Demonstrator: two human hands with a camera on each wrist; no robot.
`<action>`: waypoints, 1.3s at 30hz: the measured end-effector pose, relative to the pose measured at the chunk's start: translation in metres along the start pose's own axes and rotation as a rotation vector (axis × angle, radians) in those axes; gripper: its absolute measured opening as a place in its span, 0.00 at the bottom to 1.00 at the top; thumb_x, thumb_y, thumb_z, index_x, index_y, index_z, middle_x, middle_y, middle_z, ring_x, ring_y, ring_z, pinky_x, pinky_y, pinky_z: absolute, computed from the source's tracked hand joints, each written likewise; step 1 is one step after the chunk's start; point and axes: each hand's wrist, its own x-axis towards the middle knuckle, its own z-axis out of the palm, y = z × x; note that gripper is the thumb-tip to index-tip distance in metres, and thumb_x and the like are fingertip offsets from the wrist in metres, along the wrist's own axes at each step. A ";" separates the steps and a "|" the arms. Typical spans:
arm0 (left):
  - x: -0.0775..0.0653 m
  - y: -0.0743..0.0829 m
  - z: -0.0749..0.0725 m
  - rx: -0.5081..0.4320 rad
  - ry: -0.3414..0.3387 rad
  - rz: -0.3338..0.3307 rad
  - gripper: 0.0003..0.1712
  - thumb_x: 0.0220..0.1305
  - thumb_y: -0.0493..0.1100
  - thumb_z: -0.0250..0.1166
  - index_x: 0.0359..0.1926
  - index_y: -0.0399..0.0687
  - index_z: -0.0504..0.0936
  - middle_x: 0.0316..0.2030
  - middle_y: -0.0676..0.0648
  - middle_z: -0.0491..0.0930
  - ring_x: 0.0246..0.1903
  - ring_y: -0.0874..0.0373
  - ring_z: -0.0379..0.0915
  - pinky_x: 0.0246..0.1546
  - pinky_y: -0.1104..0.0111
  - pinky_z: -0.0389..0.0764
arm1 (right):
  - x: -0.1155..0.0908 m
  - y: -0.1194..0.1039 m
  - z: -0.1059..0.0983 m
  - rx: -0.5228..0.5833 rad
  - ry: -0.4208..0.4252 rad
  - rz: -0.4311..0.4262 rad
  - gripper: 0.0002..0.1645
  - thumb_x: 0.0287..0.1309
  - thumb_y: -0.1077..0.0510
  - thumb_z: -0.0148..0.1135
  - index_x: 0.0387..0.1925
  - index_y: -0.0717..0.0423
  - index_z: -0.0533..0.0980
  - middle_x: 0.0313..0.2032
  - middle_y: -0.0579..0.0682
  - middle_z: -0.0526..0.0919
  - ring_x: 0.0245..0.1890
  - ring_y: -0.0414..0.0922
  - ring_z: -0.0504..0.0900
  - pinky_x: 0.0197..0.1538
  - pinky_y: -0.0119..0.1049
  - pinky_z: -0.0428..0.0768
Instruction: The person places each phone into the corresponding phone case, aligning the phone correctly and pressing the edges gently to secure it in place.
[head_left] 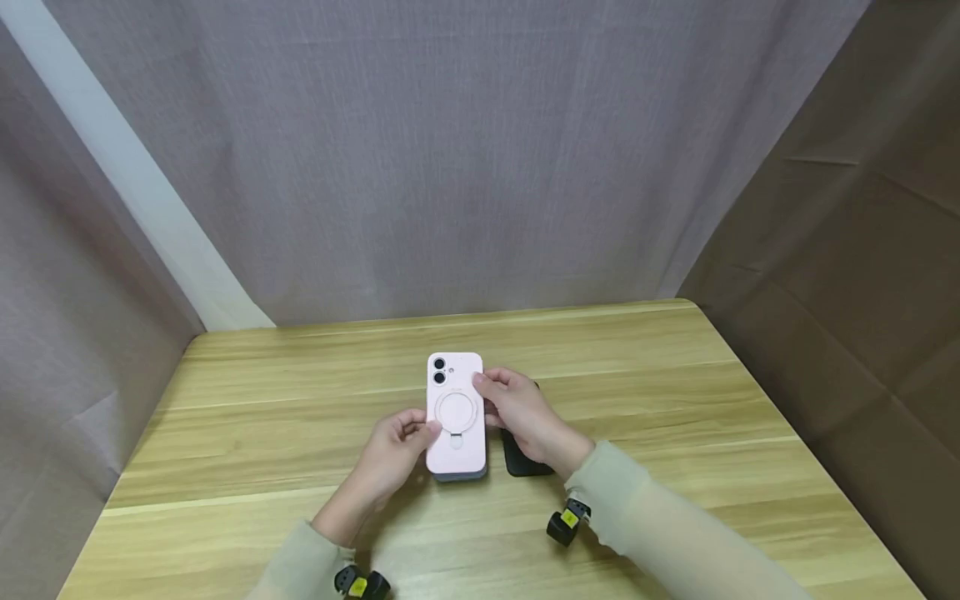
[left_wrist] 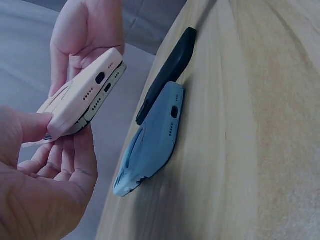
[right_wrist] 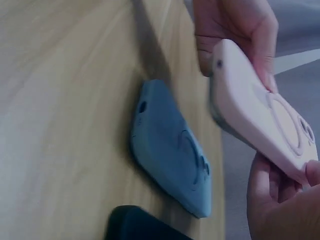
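Both hands hold a pink phone case [head_left: 459, 457] above the table, its ring and camera side facing up. In the left wrist view a pale phone [left_wrist: 102, 95] sits under the pink case, with a gap between their lower edges. My left hand [head_left: 393, 454] pinches the left side, thumb on top and fingers curled beneath. Higher up on the opposite side, my right hand [head_left: 525, 412] grips the edge between thumb and fingers. Below lies a blue-grey phone case [left_wrist: 155, 132], back up, mostly hidden in the head view; whether it holds a phone, I cannot tell.
A black phone case or phone [head_left: 527, 464] lies right of the blue-grey one, partly under my right hand. The wooden table [head_left: 262, 417] has curtains [head_left: 450, 167] behind it and brown cloth [head_left: 847, 275] along the right side.
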 end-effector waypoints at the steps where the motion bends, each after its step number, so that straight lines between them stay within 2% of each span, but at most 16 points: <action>1: 0.000 0.000 0.000 -0.007 0.008 -0.003 0.10 0.67 0.37 0.61 0.44 0.32 0.79 0.32 0.43 0.79 0.30 0.57 0.75 0.29 0.69 0.78 | 0.000 0.002 0.000 -0.007 -0.011 0.007 0.18 0.68 0.52 0.57 0.51 0.62 0.74 0.41 0.53 0.82 0.38 0.44 0.81 0.44 0.40 0.82; 6: 0.003 0.000 -0.001 -0.030 0.044 -0.008 0.11 0.67 0.37 0.61 0.45 0.32 0.78 0.33 0.43 0.79 0.31 0.56 0.76 0.33 0.65 0.81 | -0.004 0.010 -0.001 -0.034 -0.083 0.029 0.20 0.69 0.51 0.56 0.52 0.63 0.74 0.44 0.55 0.81 0.42 0.46 0.82 0.44 0.40 0.83; 10: 0.005 -0.002 -0.003 -0.055 0.066 0.003 0.11 0.68 0.37 0.60 0.45 0.31 0.77 0.33 0.43 0.80 0.32 0.56 0.77 0.35 0.64 0.82 | -0.009 0.015 -0.001 -0.061 -0.129 0.020 0.22 0.69 0.50 0.55 0.53 0.63 0.74 0.45 0.56 0.81 0.41 0.46 0.82 0.43 0.39 0.83; 13: 0.007 -0.001 -0.005 -0.074 0.079 0.009 0.12 0.68 0.37 0.60 0.45 0.30 0.77 0.33 0.43 0.80 0.32 0.56 0.77 0.35 0.63 0.82 | -0.012 0.018 0.000 -0.064 -0.158 0.009 0.21 0.68 0.50 0.56 0.51 0.64 0.74 0.45 0.57 0.80 0.40 0.45 0.82 0.43 0.39 0.83; 17: 0.007 0.002 -0.007 -0.086 0.088 0.010 0.11 0.68 0.37 0.60 0.45 0.30 0.77 0.33 0.42 0.80 0.31 0.55 0.77 0.34 0.64 0.82 | -0.013 0.021 0.001 -0.085 -0.180 0.003 0.21 0.69 0.50 0.55 0.52 0.64 0.73 0.45 0.56 0.81 0.43 0.46 0.82 0.45 0.39 0.82; 21: 0.007 0.003 -0.008 -0.095 0.088 0.015 0.11 0.68 0.36 0.60 0.44 0.30 0.77 0.32 0.42 0.80 0.30 0.55 0.77 0.33 0.65 0.82 | -0.015 0.023 0.003 -0.161 -0.180 -0.007 0.21 0.70 0.51 0.53 0.52 0.65 0.72 0.44 0.55 0.82 0.45 0.45 0.81 0.47 0.38 0.81; 28: 0.008 0.000 -0.006 -0.097 0.082 0.008 0.11 0.69 0.36 0.59 0.45 0.30 0.77 0.33 0.42 0.81 0.31 0.56 0.78 0.35 0.63 0.82 | -0.018 0.021 0.006 -0.296 -0.147 -0.087 0.17 0.72 0.53 0.50 0.47 0.65 0.74 0.40 0.53 0.82 0.42 0.44 0.80 0.46 0.38 0.81; 35: 0.008 0.001 -0.007 -0.129 0.104 -0.006 0.12 0.69 0.37 0.59 0.46 0.30 0.77 0.34 0.42 0.81 0.31 0.56 0.78 0.33 0.64 0.82 | -0.019 0.020 0.007 -0.273 -0.114 -0.111 0.18 0.69 0.50 0.55 0.47 0.62 0.76 0.39 0.51 0.84 0.42 0.43 0.81 0.48 0.41 0.81; 39: 0.009 0.004 -0.008 -0.137 0.142 -0.003 0.13 0.69 0.38 0.59 0.49 0.32 0.77 0.36 0.42 0.81 0.30 0.56 0.77 0.32 0.66 0.80 | -0.019 0.022 0.007 -0.277 -0.149 -0.103 0.19 0.67 0.48 0.58 0.45 0.62 0.74 0.38 0.52 0.82 0.41 0.44 0.81 0.50 0.43 0.80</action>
